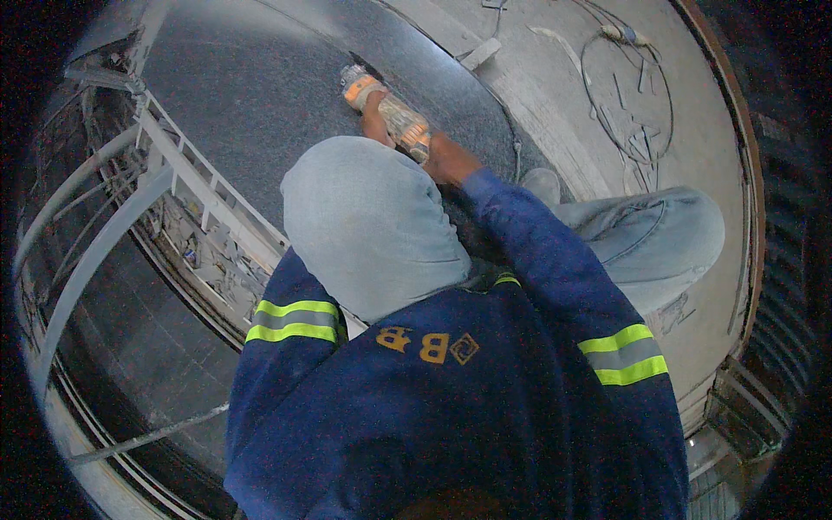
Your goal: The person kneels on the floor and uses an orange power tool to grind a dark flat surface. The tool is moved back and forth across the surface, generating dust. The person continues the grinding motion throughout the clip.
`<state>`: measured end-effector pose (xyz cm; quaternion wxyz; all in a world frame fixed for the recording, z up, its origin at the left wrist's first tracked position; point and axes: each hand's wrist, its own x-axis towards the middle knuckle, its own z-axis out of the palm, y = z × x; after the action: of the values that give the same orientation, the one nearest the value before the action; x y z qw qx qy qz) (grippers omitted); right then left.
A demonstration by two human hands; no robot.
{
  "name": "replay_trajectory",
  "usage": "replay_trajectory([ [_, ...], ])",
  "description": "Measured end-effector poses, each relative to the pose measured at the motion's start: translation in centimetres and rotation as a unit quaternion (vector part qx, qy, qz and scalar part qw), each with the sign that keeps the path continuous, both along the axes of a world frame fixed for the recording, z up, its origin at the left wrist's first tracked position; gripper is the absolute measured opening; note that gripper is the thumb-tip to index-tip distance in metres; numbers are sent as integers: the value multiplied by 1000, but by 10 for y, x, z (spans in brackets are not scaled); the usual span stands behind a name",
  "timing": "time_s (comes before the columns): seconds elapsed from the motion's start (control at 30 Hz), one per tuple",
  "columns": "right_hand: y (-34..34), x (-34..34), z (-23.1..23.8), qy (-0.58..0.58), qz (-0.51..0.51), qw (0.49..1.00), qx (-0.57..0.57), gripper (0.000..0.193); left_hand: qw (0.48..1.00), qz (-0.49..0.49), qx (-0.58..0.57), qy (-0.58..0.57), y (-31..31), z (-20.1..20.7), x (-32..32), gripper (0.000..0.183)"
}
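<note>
Both my hands are on a dusty orange and grey angle grinder (pixel 400 120), held low over a dark speckled stone slab (pixel 260 104). Toward its front end, my left hand (pixel 375 120) is wrapped round the body, partly hidden behind my raised knee. My right hand (pixel 449 160) grips the rear end, its fingers mostly out of sight. The grinder's head is at a dark slot or edge (pixel 366 62) in the slab; whether the disc touches the stone, I cannot tell. Pale dust hazes the slab's far part.
A looped cable (pixel 585 74) lies on the dusty floor (pixel 555 121) at the right. Along the left runs a pale metal frame (pixel 186 156) with curved bars and debris beneath. My bent left knee (pixel 373 217) stands close to the grinder; my right leg (pixel 650 243) is folded on the floor.
</note>
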<state>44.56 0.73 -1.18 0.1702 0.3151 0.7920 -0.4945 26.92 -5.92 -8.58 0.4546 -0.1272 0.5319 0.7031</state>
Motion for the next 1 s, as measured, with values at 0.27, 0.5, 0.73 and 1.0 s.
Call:
replay_trajectory([
  [0.27, -4, 12, 4, 44, -2, 998, 33, 64, 999, 23, -20, -33, 2, 10, 14, 38],
  [0.5, -4, 31, 26, -46, 13, 999, 7, 58, 999, 5, -34, -36, -3, 35, 32, 37],
  [0.73, -6, 11, -16, 4, -7, 1000, -9, 64, 999, 22, -37, -1, 0, 0, 10, 37],
  [1.0, -1, -1, 9, -39, 15, 999, -14, 69, 996, -68, 19, -49, -7, 11, -7, 38],
])
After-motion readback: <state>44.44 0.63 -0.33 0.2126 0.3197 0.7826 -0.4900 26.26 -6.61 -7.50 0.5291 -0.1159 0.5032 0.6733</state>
